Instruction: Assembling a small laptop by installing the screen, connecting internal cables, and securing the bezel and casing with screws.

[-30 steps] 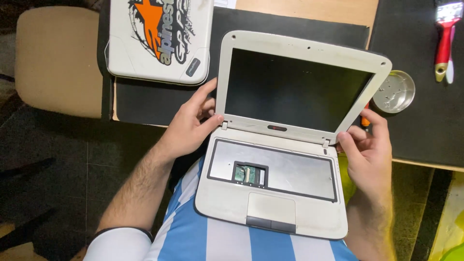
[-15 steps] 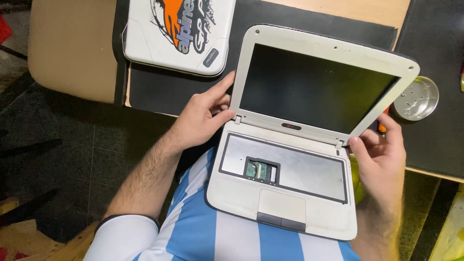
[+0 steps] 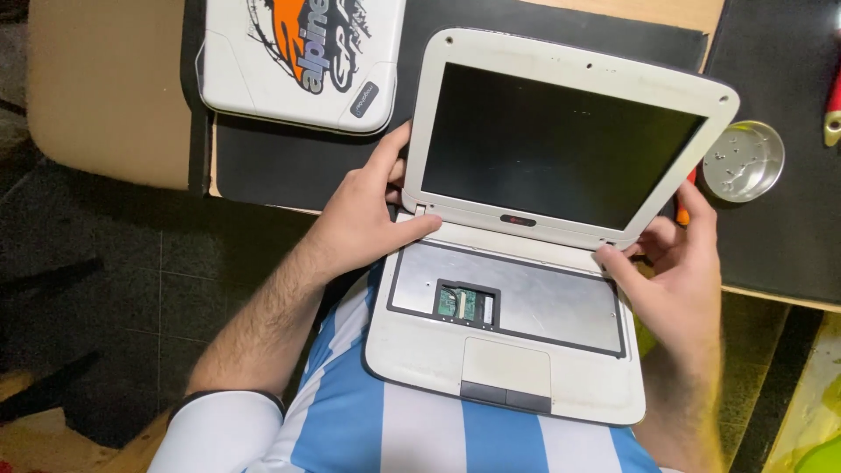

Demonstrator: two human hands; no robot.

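Both hands [image 3: 372, 215] [image 3: 674, 263] grip, seemingly, open laptop's [image 3: 517, 280] hinge corners

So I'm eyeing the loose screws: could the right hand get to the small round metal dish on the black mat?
Probably yes: the right hand sits just below the small round metal dish, with only bare black mat between.

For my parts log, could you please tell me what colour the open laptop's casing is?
The laptop casing is off-white, with a bare grey metal keyboard bay; the head view shows it.
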